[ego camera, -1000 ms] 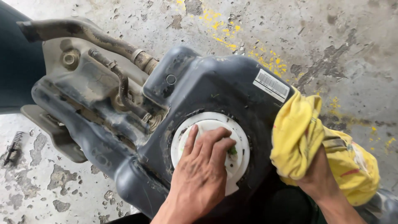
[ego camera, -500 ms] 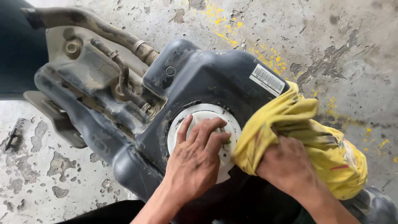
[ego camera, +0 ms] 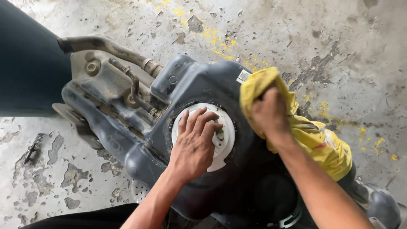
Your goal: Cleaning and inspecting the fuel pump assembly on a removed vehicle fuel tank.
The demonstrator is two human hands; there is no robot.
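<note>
A dark, dusty plastic fuel tank (ego camera: 199,80) lies on the concrete floor. A round white cap (ego camera: 227,129) sits in its top opening. My left hand (ego camera: 196,142) rests flat on that cap with the fingers spread. My right hand (ego camera: 269,112) presses a bunched yellow cloth (ego camera: 316,142) against the tank's top surface just right of the cap, near a small white label (ego camera: 243,76). The cloth trails down over the tank's right side.
A dirty filler pipe (ego camera: 110,48) and hoses run along the tank's left end. A small metal spring (ego camera: 33,146) lies on the stained concrete (ego camera: 347,46) at the left. A dark shape (ego camera: 29,68) fills the upper left corner.
My right hand has carried the yellow cloth from the tank's right side up and leftward onto its top, beside the cap. My left hand has stayed on the white cap.
</note>
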